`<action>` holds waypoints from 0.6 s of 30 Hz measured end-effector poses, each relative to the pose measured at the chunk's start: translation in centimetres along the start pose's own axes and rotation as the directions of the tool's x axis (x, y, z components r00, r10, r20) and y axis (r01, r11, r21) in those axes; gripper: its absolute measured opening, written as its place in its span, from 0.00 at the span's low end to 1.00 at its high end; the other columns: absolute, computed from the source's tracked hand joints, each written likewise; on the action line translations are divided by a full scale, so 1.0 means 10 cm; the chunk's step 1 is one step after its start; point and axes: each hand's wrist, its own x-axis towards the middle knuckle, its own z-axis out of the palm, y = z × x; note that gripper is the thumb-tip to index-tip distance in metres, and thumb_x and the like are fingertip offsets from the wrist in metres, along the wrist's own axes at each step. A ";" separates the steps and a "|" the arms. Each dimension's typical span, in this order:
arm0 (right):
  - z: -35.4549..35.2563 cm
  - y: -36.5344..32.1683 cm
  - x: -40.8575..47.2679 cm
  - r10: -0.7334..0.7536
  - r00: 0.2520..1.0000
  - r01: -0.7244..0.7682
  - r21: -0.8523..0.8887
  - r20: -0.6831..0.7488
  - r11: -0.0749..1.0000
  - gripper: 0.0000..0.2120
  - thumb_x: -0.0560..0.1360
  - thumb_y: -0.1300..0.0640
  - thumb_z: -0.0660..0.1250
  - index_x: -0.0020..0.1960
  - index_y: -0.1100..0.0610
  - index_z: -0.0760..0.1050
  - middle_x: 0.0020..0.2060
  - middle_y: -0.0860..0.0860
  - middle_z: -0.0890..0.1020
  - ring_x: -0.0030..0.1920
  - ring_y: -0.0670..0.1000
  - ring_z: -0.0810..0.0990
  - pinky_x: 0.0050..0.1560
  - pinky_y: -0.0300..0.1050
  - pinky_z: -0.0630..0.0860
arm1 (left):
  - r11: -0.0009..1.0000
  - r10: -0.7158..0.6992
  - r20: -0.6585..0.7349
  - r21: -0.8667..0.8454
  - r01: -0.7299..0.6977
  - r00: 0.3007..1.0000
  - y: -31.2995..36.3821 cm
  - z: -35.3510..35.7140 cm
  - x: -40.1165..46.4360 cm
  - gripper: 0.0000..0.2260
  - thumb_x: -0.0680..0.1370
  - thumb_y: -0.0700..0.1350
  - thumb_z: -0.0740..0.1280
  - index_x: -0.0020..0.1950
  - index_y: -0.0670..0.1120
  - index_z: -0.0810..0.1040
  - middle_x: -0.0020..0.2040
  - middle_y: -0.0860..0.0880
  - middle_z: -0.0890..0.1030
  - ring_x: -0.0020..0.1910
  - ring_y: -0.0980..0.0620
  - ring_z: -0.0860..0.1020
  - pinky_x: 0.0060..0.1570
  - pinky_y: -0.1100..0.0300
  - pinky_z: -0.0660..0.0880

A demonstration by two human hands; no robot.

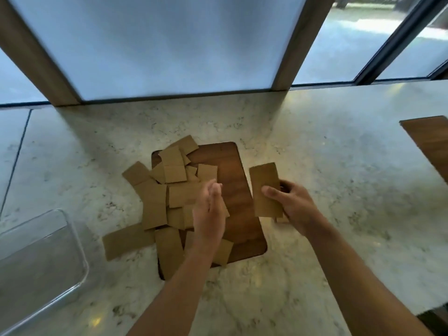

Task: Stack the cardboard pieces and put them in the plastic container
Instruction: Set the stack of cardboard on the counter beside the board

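Gripping a cardboard strip point(266, 190) — right hand point(292, 204); left hand point(209, 214) edge-on, empty.

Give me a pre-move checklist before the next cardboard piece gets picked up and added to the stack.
1. Right hand holding the cardboard stack firmly: ok, thumb on front, fingers behind.
2. Left hand free to pick: cannot tell, edge-on over the pile.
3. Loose cardboard pieces within reach: ok, scattered on the wooden board and countertop.
4. Stack edges aligned: not ok, a piece pokes out at the bottom.
5. Plastic container reachable and open: ok, at left, no lid visible.
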 end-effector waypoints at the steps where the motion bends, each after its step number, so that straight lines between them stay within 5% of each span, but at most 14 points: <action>1: -0.19 0.06 -0.05 0.081 0.996 -0.076 0.154 -0.028 0.985 0.27 0.69 0.52 0.79 0.64 0.61 0.78 0.51 0.54 0.88 0.50 0.55 0.88 0.43 0.49 0.85 | 0.994 -0.077 0.059 -0.071 0.081 0.995 0.02 0.09 -0.03 0.27 0.83 0.66 0.51 0.65 0.49 0.78 0.54 0.52 0.85 0.54 0.59 0.83 0.50 0.65 0.77; 4: -0.64 0.22 -0.14 0.284 0.958 -0.246 0.393 -0.041 0.886 0.24 0.70 0.57 0.75 0.62 0.67 0.78 0.45 0.58 0.88 0.44 0.58 0.86 0.40 0.48 0.80 | 0.892 -0.265 0.256 -0.302 0.337 0.930 0.09 0.42 -0.11 0.20 0.88 0.57 0.53 0.62 0.47 0.79 0.58 0.45 0.86 0.59 0.48 0.85 0.62 0.56 0.80; 6: -0.85 0.27 -0.11 0.344 0.938 -0.305 0.377 -0.039 0.874 0.23 0.69 0.57 0.75 0.60 0.68 0.79 0.40 0.57 0.87 0.40 0.57 0.83 0.41 0.49 0.74 | 0.853 -0.313 0.303 -0.327 0.407 0.900 0.12 0.66 -0.13 0.26 0.87 0.59 0.51 0.72 0.42 0.75 0.66 0.43 0.83 0.65 0.48 0.82 0.71 0.51 0.75; 9: -1.05 0.28 -0.01 0.355 0.934 -0.325 0.325 -0.037 0.888 0.21 0.67 0.58 0.76 0.57 0.67 0.80 0.43 0.57 0.89 0.40 0.55 0.88 0.37 0.49 0.83 | 0.844 -0.342 0.335 -0.302 0.444 0.878 0.10 1.01 -0.15 0.30 0.87 0.59 0.47 0.82 0.40 0.63 0.79 0.41 0.71 0.78 0.47 0.69 0.80 0.52 0.61; 12: -1.16 0.28 0.15 0.350 0.936 -0.331 0.268 -0.026 0.905 0.23 0.66 0.58 0.78 0.58 0.65 0.80 0.48 0.58 0.88 0.45 0.55 0.88 0.38 0.49 0.84 | 0.835 -0.365 0.360 -0.280 0.473 0.858 0.08 1.30 -0.16 0.31 0.87 0.60 0.45 0.84 0.42 0.58 0.84 0.45 0.62 0.82 0.52 0.61 0.74 0.63 0.59; 15: -1.20 0.29 0.31 0.347 0.938 -0.335 0.221 -0.017 0.916 0.25 0.65 0.57 0.79 0.59 0.65 0.79 0.50 0.58 0.88 0.49 0.57 0.88 0.40 0.50 0.84 | 0.830 -0.381 0.361 -0.271 0.487 0.851 0.01 1.47 -0.13 0.31 0.87 0.60 0.45 0.84 0.43 0.57 0.84 0.47 0.62 0.74 0.60 0.62 0.58 0.77 0.65; 18: -1.22 0.30 0.42 0.350 0.937 -0.345 0.200 0.014 0.917 0.23 0.65 0.57 0.80 0.57 0.63 0.79 0.48 0.57 0.89 0.47 0.55 0.88 0.40 0.49 0.85 | 0.852 -0.373 0.325 -0.251 0.459 0.869 -0.04 1.57 -0.11 0.35 0.83 0.65 0.47 0.85 0.46 0.57 0.85 0.50 0.61 0.78 0.59 0.61 0.70 0.69 0.62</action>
